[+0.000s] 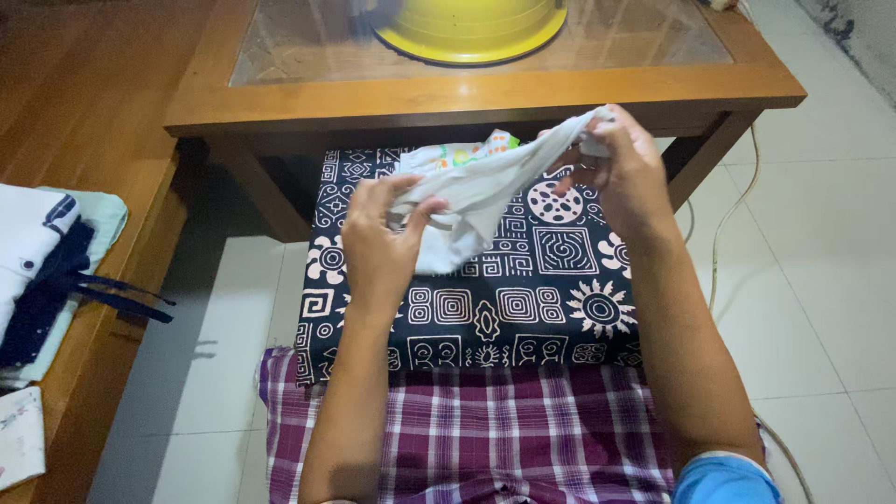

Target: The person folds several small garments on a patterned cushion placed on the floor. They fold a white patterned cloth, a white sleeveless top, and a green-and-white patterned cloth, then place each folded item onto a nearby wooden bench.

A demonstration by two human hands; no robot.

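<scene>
Purple plaid cloth (485, 429) lies closest, spread under both forearms, and beyond it a dark patterned cloth (523, 308) with white geometric figures sits directly beneath the hands. Both hands hold one small white garment (476, 191) up in the air above that patterned cloth. Left hand (378, 243) pinches the lower, bunched end between thumb and fingers; right hand (623, 173) grips the upper end, raised higher and farther out, so the fabric hangs stretched on a slant between them. A patch of colourful print shows near its top edge.

Judging by the loose, twisted hang, the garment looks not yet folded: it is being pulled straight rather than laid flat, and nothing of it touches the cloth below. Well off to the left of the left hand, a stack of clothes (37, 271) in white, navy and pale green rests on a wooden surface (103, 121), seemingly finished pieces. Past the hands stands a wooden table (485, 98) with a yellow basin (471, 28) on top.
</scene>
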